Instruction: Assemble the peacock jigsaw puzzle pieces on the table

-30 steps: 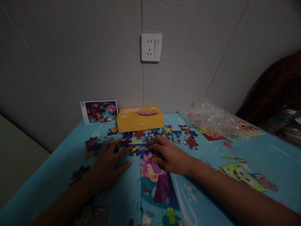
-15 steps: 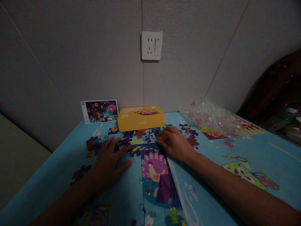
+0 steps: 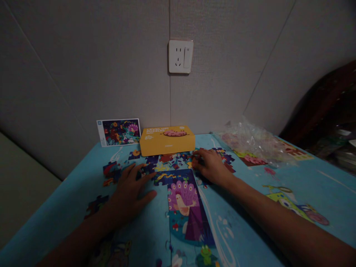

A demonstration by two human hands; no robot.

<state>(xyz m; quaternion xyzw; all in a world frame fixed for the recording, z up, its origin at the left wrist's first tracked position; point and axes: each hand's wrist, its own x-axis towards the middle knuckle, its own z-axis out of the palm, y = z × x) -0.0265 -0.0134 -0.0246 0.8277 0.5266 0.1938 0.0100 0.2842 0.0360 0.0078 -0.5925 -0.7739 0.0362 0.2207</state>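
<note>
My left hand (image 3: 132,189) lies with its fingers spread over the left side of the puzzle, its fingertips close to loose dark pieces. My right hand (image 3: 210,165) is bent at the fingers and closed at the tips, right of a group of loose puzzle pieces (image 3: 175,160). Whatever its fingertips hold is hidden. Between the hands and nearer to me lies a joined puzzle section (image 3: 183,207) with a purple peacock, a dark blue strip along its top and a green frog low down. More loose pieces (image 3: 111,168) lie left of my left hand.
A yellow puzzle box (image 3: 167,142) rests against the wall, beside a propped picture card (image 3: 121,131). Clear crinkled plastic (image 3: 250,142) covers colourful pieces at the right. A blue cartoon-printed cloth (image 3: 250,222) covers the table. A socket (image 3: 180,56) is on the wall.
My right hand has shifted slightly right and away from the puzzle's top strip, uncovering its right corner and pieces beside it. My left hand stays put. The view has tilted slightly.
</note>
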